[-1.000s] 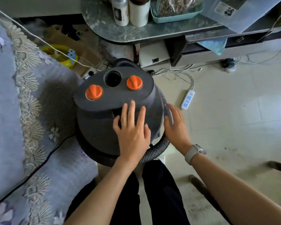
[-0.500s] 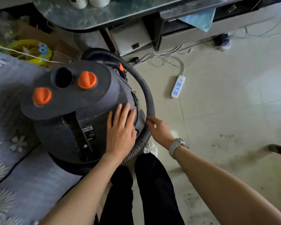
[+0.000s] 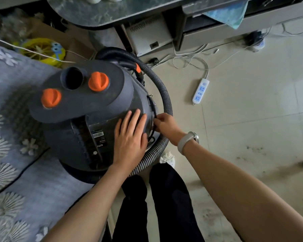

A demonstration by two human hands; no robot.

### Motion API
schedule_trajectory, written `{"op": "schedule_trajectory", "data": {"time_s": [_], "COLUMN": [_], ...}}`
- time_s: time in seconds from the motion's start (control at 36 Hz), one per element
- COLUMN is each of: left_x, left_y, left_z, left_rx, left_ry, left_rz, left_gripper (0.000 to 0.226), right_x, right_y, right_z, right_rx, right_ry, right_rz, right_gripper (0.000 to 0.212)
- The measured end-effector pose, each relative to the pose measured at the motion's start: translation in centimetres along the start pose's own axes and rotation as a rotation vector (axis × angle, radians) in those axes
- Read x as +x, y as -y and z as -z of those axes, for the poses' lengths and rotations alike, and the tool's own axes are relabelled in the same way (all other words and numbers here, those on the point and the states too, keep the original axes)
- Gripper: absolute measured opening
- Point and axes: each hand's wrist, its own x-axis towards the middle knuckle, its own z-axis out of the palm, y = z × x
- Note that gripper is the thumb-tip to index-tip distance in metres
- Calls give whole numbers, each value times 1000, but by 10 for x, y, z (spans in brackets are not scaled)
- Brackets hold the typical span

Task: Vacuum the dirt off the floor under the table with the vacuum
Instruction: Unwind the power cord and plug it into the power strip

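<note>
In the head view, a dark grey drum-shaped vacuum (image 3: 87,123) with two orange knobs stood on the tiled floor (image 3: 252,119) against a grey floral sofa cover (image 3: 16,172). The left hand (image 3: 130,137) lay flat on its body, fingers straight. The right hand (image 3: 165,124) curled its fingers at the drum's rim, beside the ribbed grey hose (image 3: 163,95); what it pinched I could not tell. A white power strip (image 3: 200,91) lay nearby.
</note>
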Motion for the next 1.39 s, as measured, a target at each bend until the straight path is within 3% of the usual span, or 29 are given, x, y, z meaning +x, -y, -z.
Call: {"op": "schedule_trajectory", "data": {"time_s": [0.06,0.25,0.42,0.56,0.75,0.86,1.0,1.14,1.22,1.39], "left_x": [0,-8,-12,4,23,30,36,43,44,53], "left_y": [1,5,0,-1,25,55,95,118,121,132], "left_z": [4,11,16,42,83,99,104,93,91,98], "left_rx": [-55,-203,-204,-292,-253,-247,-140,-78,-114,-218], "left_ry": [17,29,-37,-176,-341,-380,-240,2,-30,-120], "left_rz": [1,34,55,104,122,157,182,220,229,103], "left_gripper": [52,48,45,39,35,36,50,62,57,53], "right_x": [-5,-26,-39,-40,-40,-43,-26,-29,-40,-45], "right_y": [9,44,74,92,135,133,156,179,174,174], "right_z": [7,42,39,36,14,1,3,-13,-20,-30], "right_rx": [107,358,316,362,201,323,325,175,105,-24], "right_ry": [33,81,135,43,110,58,-95,-42,-4,-99], "right_rz": [-4,-41,95,126,226,184,125,208,275,362], "right_gripper": [26,11,16,21,20,25,22,20,16,16]}}
